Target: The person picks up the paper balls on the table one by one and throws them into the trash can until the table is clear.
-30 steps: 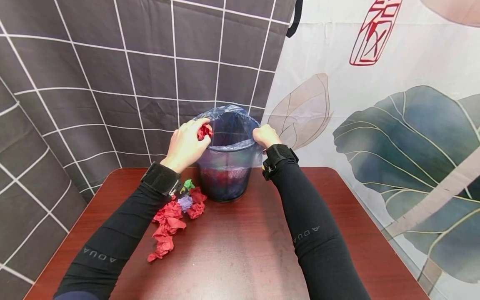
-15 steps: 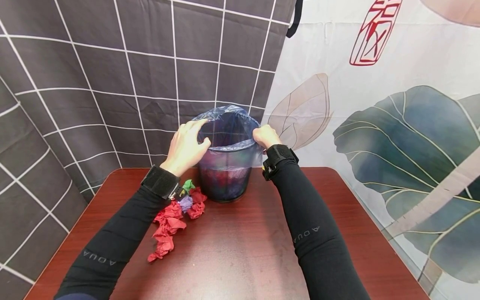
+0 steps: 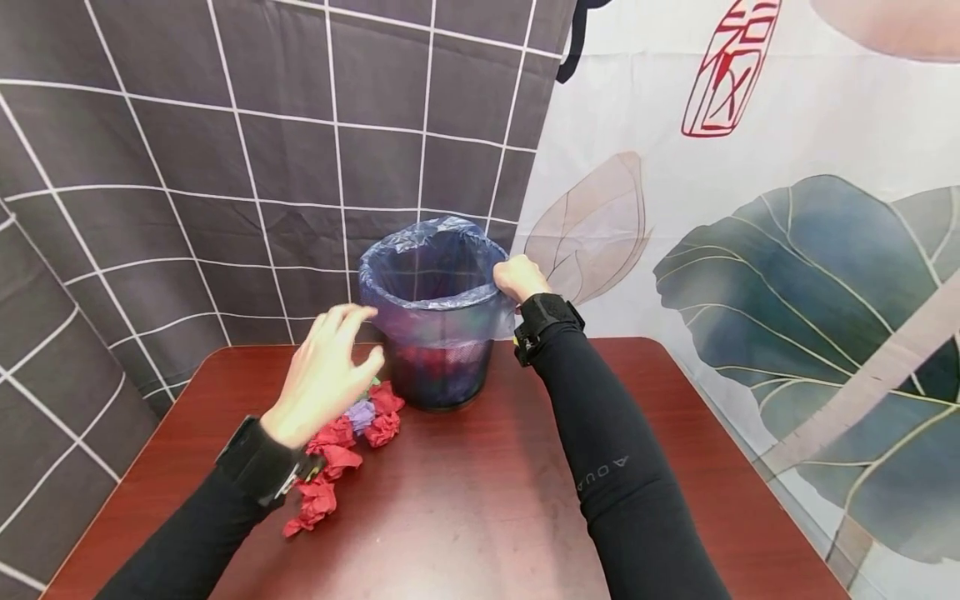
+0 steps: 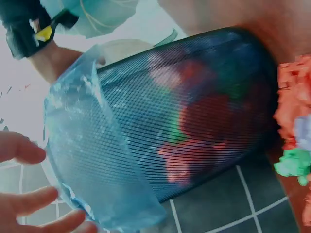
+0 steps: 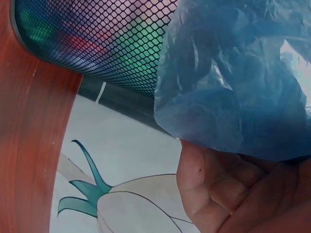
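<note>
A black mesh trash can [image 3: 442, 383] stands at the table's back edge, a translucent blue bag [image 3: 401, 321] folded over its rim. Red and green shapes show through the mesh in the left wrist view. My right hand [image 3: 521, 277] grips the can's right rim, fingers curled by the bag's overhang. To the left of the can hangs my left hand [image 3: 322, 379], thumb and fingers spread and nothing between them. Below it lie several crumpled red paper balls [image 3: 339, 460] and a purple paper ball [image 3: 361, 414]. A green paper ball [image 4: 294, 164] shows in the left wrist view.
The reddish-brown wooden table [image 3: 450, 517] carries everything. Behind it hang a grey gridded cloth [image 3: 285, 158] and, to the right, a white cloth with leaf prints [image 3: 787, 283]. Black bands sit on both wrists.
A second ago my left hand held a crumpled red paper ball at the can's rim. It let go, then moved down and left. My right hand stays at the rim; the head view shifted slightly.
</note>
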`<state>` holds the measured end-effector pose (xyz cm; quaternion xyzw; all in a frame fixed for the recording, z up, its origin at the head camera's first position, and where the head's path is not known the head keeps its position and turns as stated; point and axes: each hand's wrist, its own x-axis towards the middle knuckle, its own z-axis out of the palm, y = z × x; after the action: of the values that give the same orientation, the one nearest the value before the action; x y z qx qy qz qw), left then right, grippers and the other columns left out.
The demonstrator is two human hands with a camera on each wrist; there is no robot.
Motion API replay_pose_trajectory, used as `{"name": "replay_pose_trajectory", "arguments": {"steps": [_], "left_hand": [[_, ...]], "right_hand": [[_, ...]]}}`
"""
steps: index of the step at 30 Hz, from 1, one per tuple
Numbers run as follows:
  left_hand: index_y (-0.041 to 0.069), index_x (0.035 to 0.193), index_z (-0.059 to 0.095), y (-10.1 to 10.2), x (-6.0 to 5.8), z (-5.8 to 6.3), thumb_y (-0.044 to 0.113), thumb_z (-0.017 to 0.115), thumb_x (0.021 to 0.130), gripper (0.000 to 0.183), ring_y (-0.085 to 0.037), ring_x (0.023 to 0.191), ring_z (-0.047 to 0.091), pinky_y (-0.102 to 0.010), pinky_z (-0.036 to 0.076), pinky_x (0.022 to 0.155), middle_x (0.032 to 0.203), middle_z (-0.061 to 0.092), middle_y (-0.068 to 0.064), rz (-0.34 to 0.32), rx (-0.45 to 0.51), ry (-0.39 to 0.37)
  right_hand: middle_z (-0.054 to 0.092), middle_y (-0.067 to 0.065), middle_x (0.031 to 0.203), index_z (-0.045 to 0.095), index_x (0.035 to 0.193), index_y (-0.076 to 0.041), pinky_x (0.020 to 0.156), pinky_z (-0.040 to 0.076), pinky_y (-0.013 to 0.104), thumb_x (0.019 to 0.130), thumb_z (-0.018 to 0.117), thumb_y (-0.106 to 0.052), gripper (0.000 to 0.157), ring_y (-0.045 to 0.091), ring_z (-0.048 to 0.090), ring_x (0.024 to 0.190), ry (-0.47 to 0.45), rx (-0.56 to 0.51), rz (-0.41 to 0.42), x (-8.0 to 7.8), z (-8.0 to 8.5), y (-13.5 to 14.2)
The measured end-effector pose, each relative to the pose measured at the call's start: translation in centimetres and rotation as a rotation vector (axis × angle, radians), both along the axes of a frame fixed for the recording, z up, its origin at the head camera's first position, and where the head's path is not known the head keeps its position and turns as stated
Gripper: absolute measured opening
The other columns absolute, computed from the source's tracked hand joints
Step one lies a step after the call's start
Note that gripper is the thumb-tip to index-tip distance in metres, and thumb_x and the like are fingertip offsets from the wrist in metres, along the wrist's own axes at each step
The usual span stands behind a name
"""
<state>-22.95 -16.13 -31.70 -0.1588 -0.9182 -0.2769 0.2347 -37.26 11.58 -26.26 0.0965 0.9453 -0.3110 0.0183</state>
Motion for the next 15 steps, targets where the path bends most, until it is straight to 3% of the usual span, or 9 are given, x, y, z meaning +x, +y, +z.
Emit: {"name": "replay_pose_trajectory", "arguments": {"steps": [5, 10, 15], "left_hand": [[0.013, 0.126, 0.064, -1.8, 2.7, -1.6, 0.026, 0.069, 0.087, 0.041, -0.028, 0.112, 0.054, -0.052, 0.054, 0.084, 0.123, 0.061, -0.008, -0.032, -0.159, -0.127], [0.012, 0.121, 0.068, -3.9, 5.5, -2.9, 0.033, 0.079, 0.080, 0.047, -0.028, 0.105, 0.061, -0.050, 0.057, 0.073, 0.118, 0.066, -0.009, -0.038, -0.337, -0.255], [0.012, 0.122, 0.067, -5.3, 7.1, -4.7, 0.034, 0.087, 0.070, 0.061, -0.034, 0.107, 0.063, -0.055, 0.057, 0.073, 0.122, 0.063, -0.016, -0.049, -0.418, -0.445]], "right_hand": [[0.058, 0.023, 0.131, 0.057, 0.131, 0.002, 0.055, 0.057, 0.040, 0.095, 0.036, -0.027, 0.051, 0.038, 0.062, 0.102, 0.010, -0.001, -0.012, -0.1, 0.0, 0.0], [0.059, 0.022, 0.131, 0.058, 0.131, 0.002, 0.054, 0.056, 0.039, 0.095, 0.035, -0.028, 0.052, 0.037, 0.062, 0.101, 0.000, 0.003, 0.011, 0.0, 0.0, -0.1], [0.060, 0.022, 0.130, 0.059, 0.130, 0.003, 0.055, 0.056, 0.040, 0.095, 0.035, -0.027, 0.051, 0.037, 0.062, 0.101, 0.011, 0.014, 0.011, 0.1, -0.2, -0.1]]}}
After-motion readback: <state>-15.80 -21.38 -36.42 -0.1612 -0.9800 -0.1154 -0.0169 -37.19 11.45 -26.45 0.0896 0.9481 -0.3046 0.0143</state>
